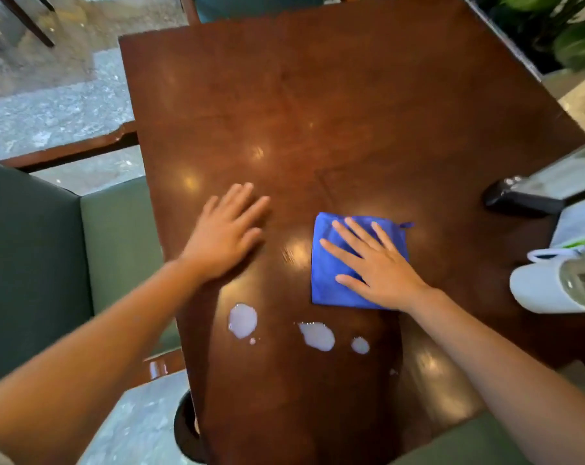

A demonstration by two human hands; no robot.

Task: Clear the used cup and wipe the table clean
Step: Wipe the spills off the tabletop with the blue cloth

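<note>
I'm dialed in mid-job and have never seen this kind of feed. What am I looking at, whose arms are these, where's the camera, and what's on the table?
There is no machine here: these are a person's two bare arms, seen from one wide-angle camera worn on their head, looking forward and down. That is why the edges of the picture bend.

The surface is a dark wooden table. The right hand lies flat, fingers spread, pressing a folded blue cloth onto the wood. The left hand rests flat on the bare table and holds nothing.

Nearer the person, three whitish puddles and a few droplets sit on the wood, not yet wiped. At the right edge there is a white object, perhaps the used cup lying on its side, though I cannot tell for sure, and beyond it a dark stand holding a card.
</note>
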